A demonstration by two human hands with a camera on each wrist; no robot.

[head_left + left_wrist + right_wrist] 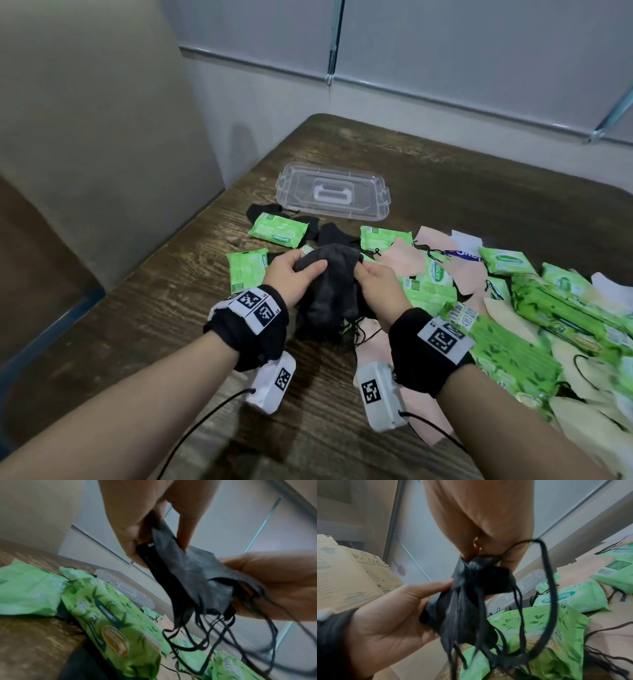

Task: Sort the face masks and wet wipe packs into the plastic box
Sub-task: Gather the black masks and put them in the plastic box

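Observation:
A bundle of black face masks (327, 284) hangs above the table, its ear loops (214, 639) dangling. My left hand (301, 272) grips its left edge between thumb and fingers; my right hand (368, 275) pinches its right edge. In the right wrist view the right hand (481, 547) pinches the black masks (471, 595) from above, with an ear loop (551, 588) looped from it. The clear plastic box (334, 192), with a white handle on its lid, lies closed beyond the hands. Green wet wipe packs (277, 230) lie scattered below and to the right.
Pink masks (404, 257) and cream masks (582, 421) mix with larger green wipe packs (555, 305) across the right of the wooden table (137, 325). More black masks (334, 234) lie near the box. A cardboard box (351, 574) stands to the left. The walls are close behind.

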